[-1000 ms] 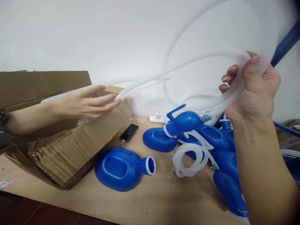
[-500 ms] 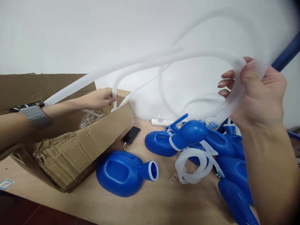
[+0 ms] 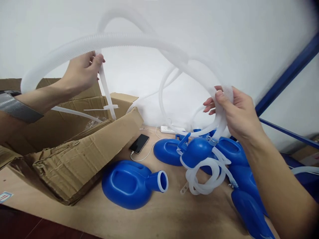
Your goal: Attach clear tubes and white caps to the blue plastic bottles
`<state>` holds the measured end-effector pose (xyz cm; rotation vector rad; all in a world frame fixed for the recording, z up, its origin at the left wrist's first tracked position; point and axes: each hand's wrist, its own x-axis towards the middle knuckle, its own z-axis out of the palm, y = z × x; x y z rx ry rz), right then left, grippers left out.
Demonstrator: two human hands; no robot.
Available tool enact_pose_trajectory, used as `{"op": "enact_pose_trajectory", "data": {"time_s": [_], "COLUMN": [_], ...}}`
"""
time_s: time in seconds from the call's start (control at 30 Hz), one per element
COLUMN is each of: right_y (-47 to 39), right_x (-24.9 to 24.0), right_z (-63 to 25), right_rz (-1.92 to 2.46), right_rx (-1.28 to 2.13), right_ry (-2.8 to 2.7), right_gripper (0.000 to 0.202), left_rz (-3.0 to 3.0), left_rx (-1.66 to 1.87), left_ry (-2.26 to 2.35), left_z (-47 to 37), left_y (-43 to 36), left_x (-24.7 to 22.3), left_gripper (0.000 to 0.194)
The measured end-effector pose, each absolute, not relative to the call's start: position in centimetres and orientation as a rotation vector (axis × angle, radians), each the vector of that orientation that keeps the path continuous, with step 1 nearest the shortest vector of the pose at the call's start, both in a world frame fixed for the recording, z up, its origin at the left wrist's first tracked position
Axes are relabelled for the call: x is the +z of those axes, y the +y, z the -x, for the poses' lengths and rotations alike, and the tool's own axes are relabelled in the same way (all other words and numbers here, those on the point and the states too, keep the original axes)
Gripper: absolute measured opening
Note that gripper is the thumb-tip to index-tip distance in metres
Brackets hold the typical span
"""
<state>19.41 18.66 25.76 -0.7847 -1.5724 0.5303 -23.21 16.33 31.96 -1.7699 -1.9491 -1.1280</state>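
White tubing (image 3: pixel 139 40) in both partly closed hands (image 3: pixel 81 73) (image 3: pixel 240 114), the left now higher, the right lower.

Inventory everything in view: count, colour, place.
Table: 1, light brown, beneath
Wall: 1, white, behind
Cardboard box: 1, brown, table's left
Wrapping: count unclear, clear, inside box
Open-necked bottle: 1, blue, beside box
Other bottles: several, blue, table's right
Coiled tube: 1, white, table's right
White-rimmed part: 1, blue, by coil
Smartphone: 1, black, right of box
Cable: 1, white, at phone
Power strip: 1, white, by wall
Label: 1, white-blue, table's left
Frame bars: at least 2, blue, right
Tubing: count unclear, translucent white, upper half
Wristband: 1, grey, left wrist
Left hand: 1, pinching tubing above box
Right hand: 1, gripping tubing above bottles
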Motion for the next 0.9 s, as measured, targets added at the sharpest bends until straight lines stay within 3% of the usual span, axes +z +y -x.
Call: {"op": "enact_pose_trajectory", "data": {"time_s": [0.17, 0.5, 0.8, 0.9], "right_y": [19.1, 18.7, 17.7, 17.4], "right_x": [24.9, 24.4, 24.5, 24.8], "right_z": [-19.0, -18.8, -19.6, -19.7], "right_rz": [0.765, 0.744, 0.766, 0.749], "right_rx": [0.688, 0.846, 0.767, 0.793], "right_ry": [-1.618, -1.626, -1.613, -1.602], "right_gripper": [0.057, 0.056, 0.048, 0.049], "left_rz": [1.715, 2.131, 2.509, 2.625], "left_rx": [-1.370, -0.673, -0.346, -0.410], "left_ry": [-1.905, -2.030, -1.788, -1.789], "left_z": [20.9, 19.2, 20.3, 19.8], "left_y": [15.4, 13.9, 13.0, 12.0], "left_x": [32.4, 30.9, 29.4, 29.3], "left_gripper": [0.057, 0.056, 0.053, 0.056]}}
